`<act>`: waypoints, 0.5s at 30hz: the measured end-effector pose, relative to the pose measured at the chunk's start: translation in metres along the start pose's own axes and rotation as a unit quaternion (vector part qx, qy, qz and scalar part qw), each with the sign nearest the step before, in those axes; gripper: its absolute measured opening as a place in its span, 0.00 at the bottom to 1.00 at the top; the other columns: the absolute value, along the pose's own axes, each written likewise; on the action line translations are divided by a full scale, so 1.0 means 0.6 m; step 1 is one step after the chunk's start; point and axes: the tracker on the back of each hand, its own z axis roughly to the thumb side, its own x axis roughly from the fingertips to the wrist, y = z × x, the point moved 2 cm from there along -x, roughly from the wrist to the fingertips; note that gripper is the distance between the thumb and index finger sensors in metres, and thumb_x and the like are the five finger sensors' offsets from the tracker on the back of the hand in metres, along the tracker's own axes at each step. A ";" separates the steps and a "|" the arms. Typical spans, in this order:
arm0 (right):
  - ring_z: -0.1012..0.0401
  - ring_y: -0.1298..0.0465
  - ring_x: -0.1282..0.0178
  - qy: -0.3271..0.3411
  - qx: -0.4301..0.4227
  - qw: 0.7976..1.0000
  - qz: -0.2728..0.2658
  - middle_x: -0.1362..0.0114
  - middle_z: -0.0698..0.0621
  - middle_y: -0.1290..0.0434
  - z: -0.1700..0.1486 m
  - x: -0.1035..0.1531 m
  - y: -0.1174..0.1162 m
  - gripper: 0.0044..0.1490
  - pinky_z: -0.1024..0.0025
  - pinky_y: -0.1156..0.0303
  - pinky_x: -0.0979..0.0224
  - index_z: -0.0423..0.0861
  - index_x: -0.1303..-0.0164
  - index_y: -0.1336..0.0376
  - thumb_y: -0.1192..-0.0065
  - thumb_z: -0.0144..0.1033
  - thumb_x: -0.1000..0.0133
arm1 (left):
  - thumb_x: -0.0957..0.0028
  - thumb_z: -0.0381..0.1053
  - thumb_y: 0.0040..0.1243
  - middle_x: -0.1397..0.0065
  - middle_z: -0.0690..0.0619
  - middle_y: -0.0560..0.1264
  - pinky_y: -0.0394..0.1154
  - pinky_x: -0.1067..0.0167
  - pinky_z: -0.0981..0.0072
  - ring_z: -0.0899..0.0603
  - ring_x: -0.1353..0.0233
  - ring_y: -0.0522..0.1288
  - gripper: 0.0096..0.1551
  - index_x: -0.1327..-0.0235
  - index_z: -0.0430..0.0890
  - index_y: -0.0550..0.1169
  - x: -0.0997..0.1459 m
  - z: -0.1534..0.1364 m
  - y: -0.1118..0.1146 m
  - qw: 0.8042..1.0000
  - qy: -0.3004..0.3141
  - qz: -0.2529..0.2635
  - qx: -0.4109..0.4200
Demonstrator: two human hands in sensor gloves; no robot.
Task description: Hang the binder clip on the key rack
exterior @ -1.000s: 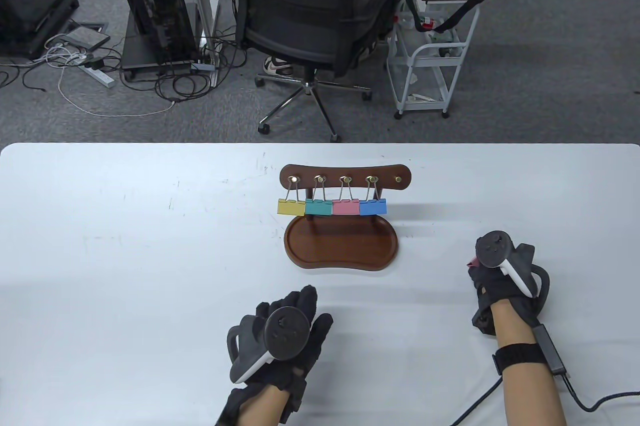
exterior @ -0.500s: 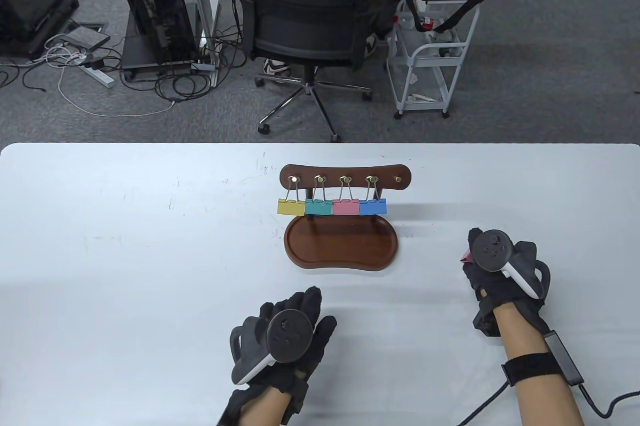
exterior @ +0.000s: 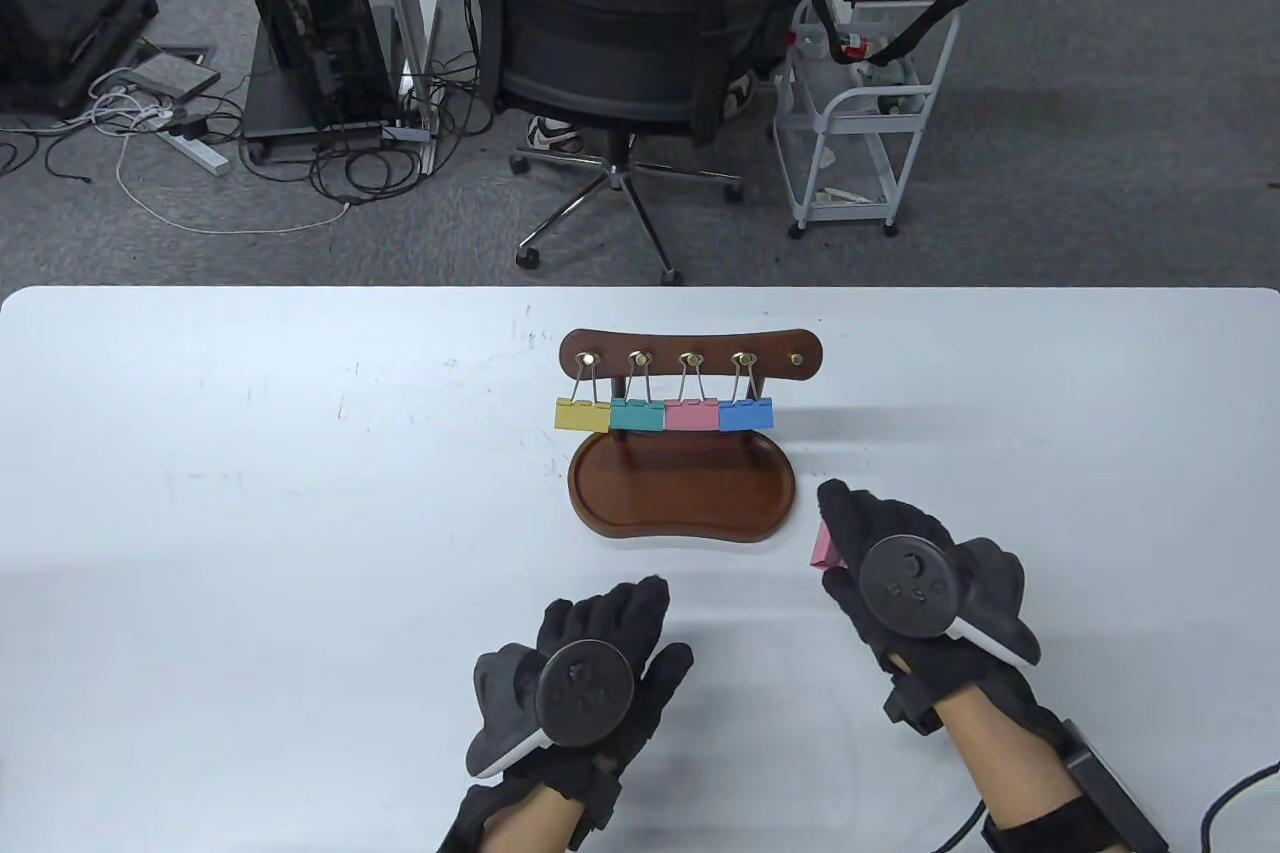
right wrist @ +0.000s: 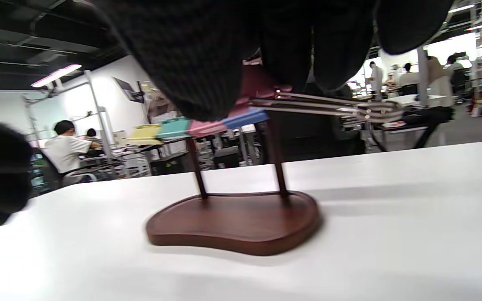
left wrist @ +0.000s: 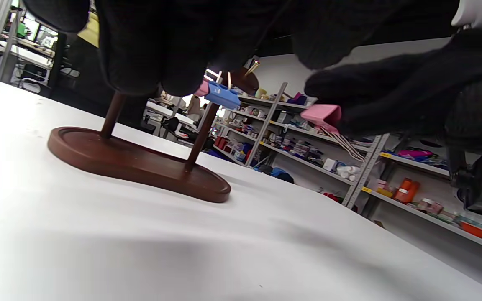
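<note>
Right hand (exterior: pixel 900 573) moved rackward — gripping pink clip (exterior: pixel 823 548)

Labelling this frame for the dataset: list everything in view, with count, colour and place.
key rack: 1, dark brown wood with five brass hooks and a tray base, table centre
hung binder clips: 4, yellow, teal, pink, blue, on the four left hooks; the rightmost hook is bare
loose binder clip: 1, pink, held in the right hand, right of the tray
table: 1, white
office chair: 1, black, beyond the table
trolley: 1, white, right of the chair
computer tower: 1, black, on the floor at left
left hand: black glove, near edge, holds nothing
right hand: black glove, holds the loose clip
</note>
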 end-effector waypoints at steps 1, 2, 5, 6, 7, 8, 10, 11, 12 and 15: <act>0.33 0.34 0.23 0.012 -0.001 1.000 0.001 0.19 0.31 0.34 0.016 0.003 -0.001 0.54 0.29 0.41 0.26 0.36 0.13 0.48 0.26 0.37 0.46 | 0.38 0.58 0.60 0.22 0.30 0.74 0.59 0.31 0.19 0.21 0.28 0.73 0.42 0.18 0.33 0.71 0.000 0.002 0.000 1.000 0.009 0.002 0.000; 0.32 0.34 0.23 0.017 -0.002 1.000 0.003 0.19 0.31 0.34 0.025 0.004 -0.003 0.54 0.29 0.41 0.26 0.36 0.13 0.49 0.26 0.37 0.46 | 0.38 0.58 0.61 0.22 0.30 0.74 0.59 0.31 0.19 0.21 0.28 0.73 0.42 0.18 0.33 0.71 0.000 0.003 0.000 1.000 0.012 0.004 0.000; 0.32 0.34 0.23 0.037 -0.012 0.999 0.018 0.18 0.31 0.35 0.061 0.010 -0.011 0.54 0.29 0.41 0.26 0.37 0.13 0.50 0.27 0.36 0.46 | 0.38 0.58 0.61 0.22 0.30 0.74 0.58 0.31 0.19 0.21 0.27 0.73 0.42 0.18 0.33 0.71 0.001 0.008 -0.002 1.000 0.024 0.013 -0.001; 0.32 0.34 0.24 0.042 -0.013 0.999 0.017 0.18 0.31 0.35 0.072 0.012 -0.014 0.54 0.29 0.41 0.26 0.37 0.13 0.50 0.27 0.36 0.46 | 0.38 0.58 0.61 0.22 0.31 0.74 0.58 0.31 0.19 0.21 0.27 0.73 0.42 0.18 0.34 0.71 0.001 0.009 -0.001 0.999 0.030 0.014 0.000; 0.31 0.34 0.24 0.045 -0.013 0.999 0.017 0.18 0.30 0.35 0.079 0.012 -0.016 0.54 0.28 0.40 0.26 0.37 0.13 0.50 0.27 0.36 0.46 | 0.38 0.58 0.61 0.22 0.31 0.74 0.58 0.31 0.19 0.22 0.27 0.73 0.42 0.18 0.34 0.71 0.001 0.010 -0.001 0.999 0.034 0.014 0.001; 0.31 0.34 0.24 0.048 -0.014 0.999 0.021 0.18 0.31 0.35 0.088 0.014 -0.020 0.54 0.28 0.40 0.26 0.37 0.12 0.50 0.27 0.36 0.46 | 0.38 0.58 0.61 0.22 0.31 0.74 0.58 0.31 0.18 0.21 0.27 0.73 0.42 0.18 0.34 0.71 0.000 0.010 0.000 0.999 0.037 0.015 0.001; 0.31 0.33 0.24 0.055 -0.027 0.998 0.018 0.18 0.30 0.35 0.101 0.016 -0.031 0.54 0.28 0.40 0.26 0.37 0.12 0.51 0.27 0.36 0.46 | 0.39 0.58 0.61 0.21 0.31 0.73 0.58 0.31 0.18 0.22 0.26 0.73 0.43 0.17 0.34 0.70 0.000 0.011 0.000 0.999 0.044 0.016 0.004; 0.31 0.33 0.24 0.056 -0.038 0.997 0.024 0.18 0.30 0.35 0.106 0.017 -0.039 0.54 0.28 0.40 0.26 0.37 0.12 0.51 0.27 0.36 0.46 | 0.39 0.58 0.61 0.21 0.31 0.73 0.57 0.31 0.18 0.22 0.26 0.73 0.43 0.17 0.34 0.70 0.000 0.011 0.000 0.999 0.045 0.017 0.005; 0.31 0.33 0.24 0.056 -0.043 0.997 0.026 0.19 0.30 0.35 0.109 0.017 -0.043 0.55 0.28 0.40 0.27 0.37 0.12 0.51 0.27 0.36 0.46 | 0.39 0.58 0.61 0.21 0.31 0.73 0.58 0.31 0.18 0.22 0.26 0.73 0.43 0.17 0.34 0.70 0.000 0.012 0.000 0.999 0.046 0.017 0.005; 0.31 0.32 0.25 0.057 -0.066 0.996 0.028 0.19 0.30 0.34 0.115 0.020 -0.062 0.55 0.28 0.39 0.27 0.36 0.12 0.51 0.27 0.36 0.46 | 0.39 0.57 0.61 0.21 0.31 0.73 0.58 0.30 0.18 0.22 0.26 0.72 0.43 0.17 0.34 0.69 -0.001 0.012 0.001 0.999 0.052 0.014 0.008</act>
